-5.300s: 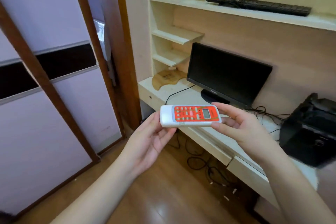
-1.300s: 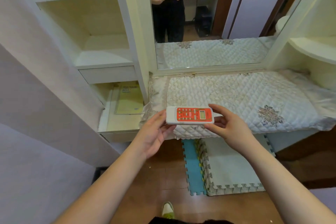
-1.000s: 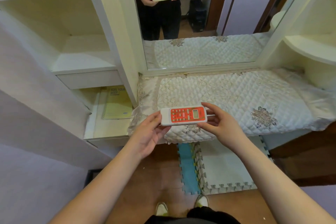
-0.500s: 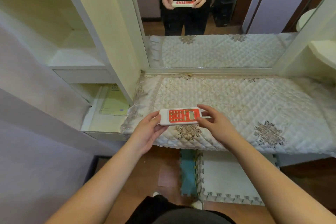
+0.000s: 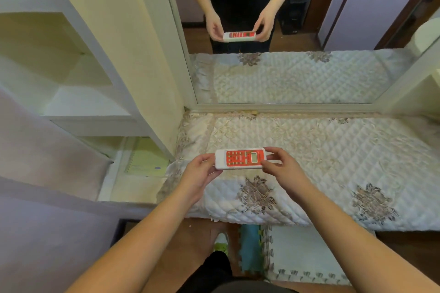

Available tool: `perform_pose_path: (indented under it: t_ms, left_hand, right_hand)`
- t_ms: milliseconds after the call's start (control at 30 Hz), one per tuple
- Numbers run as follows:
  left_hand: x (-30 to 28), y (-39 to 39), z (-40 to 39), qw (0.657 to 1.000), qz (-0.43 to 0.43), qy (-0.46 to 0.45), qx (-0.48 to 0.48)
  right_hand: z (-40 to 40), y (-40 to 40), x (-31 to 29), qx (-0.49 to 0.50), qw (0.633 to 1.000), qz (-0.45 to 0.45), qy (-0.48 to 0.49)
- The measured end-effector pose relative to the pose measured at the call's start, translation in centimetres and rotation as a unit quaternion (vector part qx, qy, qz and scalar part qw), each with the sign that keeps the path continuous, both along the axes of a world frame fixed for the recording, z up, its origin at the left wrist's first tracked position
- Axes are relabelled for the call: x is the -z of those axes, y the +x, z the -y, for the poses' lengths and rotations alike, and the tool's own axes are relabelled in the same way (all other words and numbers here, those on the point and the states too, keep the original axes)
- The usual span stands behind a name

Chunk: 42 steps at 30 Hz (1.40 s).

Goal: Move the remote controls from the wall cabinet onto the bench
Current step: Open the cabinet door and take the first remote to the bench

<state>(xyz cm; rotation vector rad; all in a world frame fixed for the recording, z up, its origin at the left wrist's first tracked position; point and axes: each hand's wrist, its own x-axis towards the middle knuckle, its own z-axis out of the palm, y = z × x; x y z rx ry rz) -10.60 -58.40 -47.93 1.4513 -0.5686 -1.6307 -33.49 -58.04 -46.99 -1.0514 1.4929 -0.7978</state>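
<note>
I have the remote control [image 5: 240, 158] pinched at both ends, face up, buttons and small screen toward me. My left hand [image 5: 199, 175] curls its fingers round the plain white end; my right hand [image 5: 282, 171] pinches the screen end between thumb and fingers. It hangs level over the front left part of the worktop [image 5: 333, 150], above the quilted cover [image 5: 309, 140], and I cannot tell whether it already touches the fabric.

To set it down well, I judge I should lower both ends together so it lands flat, keeping it well back from the front edge, where the cover droops and could let it slide to the floor. The padding looks soft, so I would press it lightly to settle it, then let go with one hand at a time, drawing my fingers out sideways so they do not drag it along.

The mirror [image 5: 297, 31] behind shows the same two-handed hold. A yellow notebook [image 5: 147, 162] lies on the low shelf to the left.
</note>
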Motion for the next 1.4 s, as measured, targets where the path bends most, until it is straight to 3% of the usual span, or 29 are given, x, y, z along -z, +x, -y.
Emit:
perform_pose_path:
  t_ms: [333,700,933,1400]
  left_hand:
    - [3.7,0.8,7.4,0.985,0.049,0.015,0.164]
    - [6.5,0.5,12.7,0.981,0.108,0.056,0.151]
    - [7.9,0.7,14.4,0.969,0.167,0.053,0.173]
    - [7.4,1.6,15.0,0.970,0.132,0.090,0.184]
  right_hand:
    - [6.3,1.0,3.9,0.082,0.995,-0.032,0.055]
    - [11.5,2.8,5.6,0.085,0.988,-0.059,0.110]
    - [12.8,2.9,6.5,0.052,0.983,-0.148,0.099]
    - [12.3,3.9,7.2,0.023,0.985,-0.126,0.116]
